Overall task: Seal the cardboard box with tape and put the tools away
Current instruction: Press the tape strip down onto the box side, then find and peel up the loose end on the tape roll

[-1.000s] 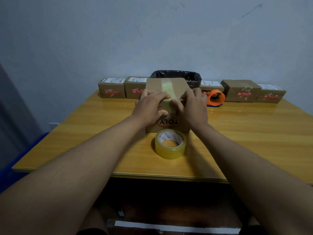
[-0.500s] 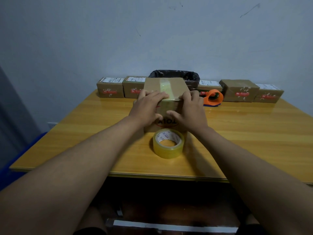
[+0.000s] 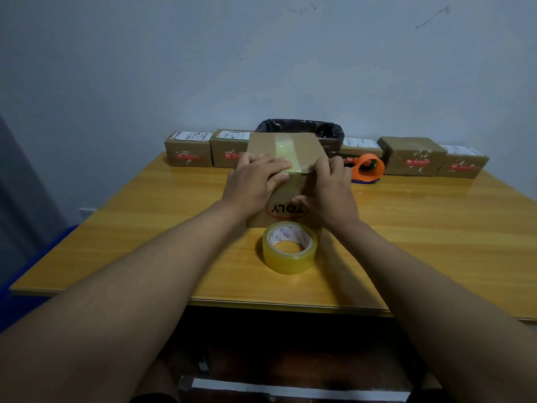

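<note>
A brown cardboard box (image 3: pixel 308 146) stands mid-table with a strip of clear tape (image 3: pixel 283 148) running down its top. My left hand (image 3: pixel 254 181) lies flat over the box's near top edge, fingers pressing on the tape. My right hand (image 3: pixel 329 187) rests against the box's front face and near edge, fingers curled over the tape end. A roll of clear yellowish tape (image 3: pixel 289 248) lies flat on the table just in front of the box. An orange tape cutter (image 3: pixel 369 167) sits behind the box to the right.
The wooden table (image 3: pixel 436 228) carries a row of small taped parcels (image 3: pixel 189 152) along its back edge, more parcels (image 3: pixel 412 155) at the right. A bin lined with a black bag (image 3: pixel 299 128) stands behind the box. A blue object (image 3: pixel 26 274) lies off the left edge.
My hands slid down the box's front face half a second ago and are back up at the near top edge. The roll and the cutter stayed put.
</note>
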